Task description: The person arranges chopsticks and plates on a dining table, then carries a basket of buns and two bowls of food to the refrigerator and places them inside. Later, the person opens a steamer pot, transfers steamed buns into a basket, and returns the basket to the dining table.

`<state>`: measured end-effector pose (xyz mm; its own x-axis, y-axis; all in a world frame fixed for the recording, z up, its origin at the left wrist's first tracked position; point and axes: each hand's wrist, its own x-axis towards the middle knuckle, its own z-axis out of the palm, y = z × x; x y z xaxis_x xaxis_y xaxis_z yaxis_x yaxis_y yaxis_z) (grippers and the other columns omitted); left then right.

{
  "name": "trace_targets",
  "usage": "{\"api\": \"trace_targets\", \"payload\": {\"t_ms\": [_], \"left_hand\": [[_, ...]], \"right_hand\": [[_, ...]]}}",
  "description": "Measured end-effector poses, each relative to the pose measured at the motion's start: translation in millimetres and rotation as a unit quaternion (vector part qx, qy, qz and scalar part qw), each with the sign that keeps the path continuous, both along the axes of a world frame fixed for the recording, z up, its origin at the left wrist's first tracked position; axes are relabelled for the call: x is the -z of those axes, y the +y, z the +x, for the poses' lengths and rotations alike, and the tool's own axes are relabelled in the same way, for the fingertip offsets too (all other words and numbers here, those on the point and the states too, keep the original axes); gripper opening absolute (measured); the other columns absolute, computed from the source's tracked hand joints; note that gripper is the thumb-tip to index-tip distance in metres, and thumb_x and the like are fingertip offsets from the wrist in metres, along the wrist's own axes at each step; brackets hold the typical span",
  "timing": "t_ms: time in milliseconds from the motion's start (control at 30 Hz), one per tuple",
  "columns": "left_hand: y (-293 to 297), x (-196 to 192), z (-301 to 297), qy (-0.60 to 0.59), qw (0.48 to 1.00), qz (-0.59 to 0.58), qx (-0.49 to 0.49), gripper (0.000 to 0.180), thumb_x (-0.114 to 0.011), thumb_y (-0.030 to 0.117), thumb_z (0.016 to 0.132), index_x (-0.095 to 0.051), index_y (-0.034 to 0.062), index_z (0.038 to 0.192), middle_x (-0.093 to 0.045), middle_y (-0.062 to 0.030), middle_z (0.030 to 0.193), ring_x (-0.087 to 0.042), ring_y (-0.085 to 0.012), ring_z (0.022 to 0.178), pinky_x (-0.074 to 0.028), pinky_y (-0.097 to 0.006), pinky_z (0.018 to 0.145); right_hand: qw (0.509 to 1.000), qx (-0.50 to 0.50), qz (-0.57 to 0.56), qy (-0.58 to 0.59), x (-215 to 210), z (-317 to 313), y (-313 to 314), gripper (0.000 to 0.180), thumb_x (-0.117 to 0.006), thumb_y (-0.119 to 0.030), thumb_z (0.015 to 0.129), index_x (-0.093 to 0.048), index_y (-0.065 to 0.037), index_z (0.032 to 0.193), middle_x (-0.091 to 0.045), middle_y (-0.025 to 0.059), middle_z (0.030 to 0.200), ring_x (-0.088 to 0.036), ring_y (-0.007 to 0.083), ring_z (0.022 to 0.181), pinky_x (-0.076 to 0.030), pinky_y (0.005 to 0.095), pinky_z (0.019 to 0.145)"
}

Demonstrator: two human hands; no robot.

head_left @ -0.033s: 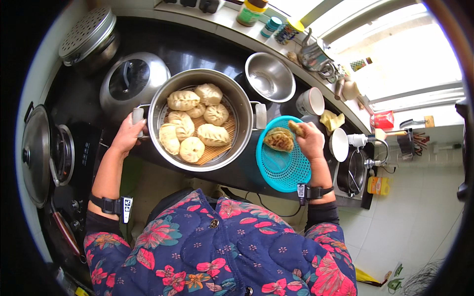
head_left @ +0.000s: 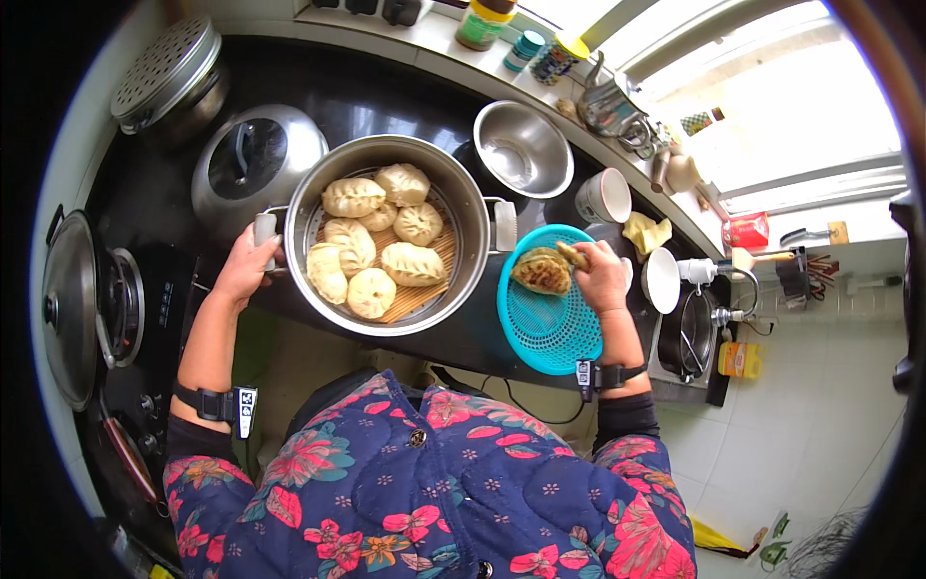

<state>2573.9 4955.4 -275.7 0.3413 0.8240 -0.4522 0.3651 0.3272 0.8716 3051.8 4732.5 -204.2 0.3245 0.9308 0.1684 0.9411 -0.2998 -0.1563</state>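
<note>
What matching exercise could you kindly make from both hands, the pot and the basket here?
1. Left hand
2. Right hand
3. Metal pot
4. Basket

A. contains pale pleated buns
B. turquoise, with many small holes
C. on a grey side handle
D. grasping a browned piece

Pairs: 1-C, 2-D, 3-A, 4-B.

By the black countertop's window-side edge stand 1 round steel bowl and 1 white tapered cup; on the white windowsill, 1 silver metal kettle.
</note>
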Motion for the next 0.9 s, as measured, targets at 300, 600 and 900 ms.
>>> {"api": "trace_targets", "payload": {"t_ms": [300,600,900], "left_hand": [[-2,-7,4,0.044,0.999,-0.006,-0.010,0.031,-0.055,0.035,0.090,-0.050,0.0154,0.113,-0.057,0.0039,0.080,-0.053,-0.0077,0.070,-0.040,-0.023,0.053],[-6,-4,7,0.034,0.998,0.020,-0.043,0.030,-0.054,0.030,0.091,-0.050,0.0128,0.116,-0.057,0.0021,0.081,-0.053,-0.0079,0.070,-0.040,-0.023,0.049],[-3,-2,5,0.009,0.999,-0.003,-0.034,0.032,-0.054,0.025,0.091,-0.048,0.0114,0.120,-0.060,0.0000,0.079,-0.053,-0.0089,0.067,-0.042,-0.024,0.050]], "right_hand": [[0.967,-0.079,0.080,-0.228,63,19,8,0.016,-0.059,-0.005,0.070,-0.050,-0.010,0.082,-0.050,0.0105,0.082,-0.052,0.0307,0.081,-0.046,0.0401,0.070],[0.984,-0.099,-0.091,-0.116,49,17,8,0.026,-0.062,-0.006,0.072,-0.049,-0.013,0.093,-0.052,0.0131,0.088,-0.062,0.0354,0.074,-0.052,0.0449,0.060],[0.992,-0.066,-0.083,0.073,8,-19,25,0.030,-0.067,-0.013,0.072,-0.059,-0.010,0.101,-0.059,0.0136,0.092,-0.061,0.0344,0.085,-0.050,0.0446,0.073]]}}
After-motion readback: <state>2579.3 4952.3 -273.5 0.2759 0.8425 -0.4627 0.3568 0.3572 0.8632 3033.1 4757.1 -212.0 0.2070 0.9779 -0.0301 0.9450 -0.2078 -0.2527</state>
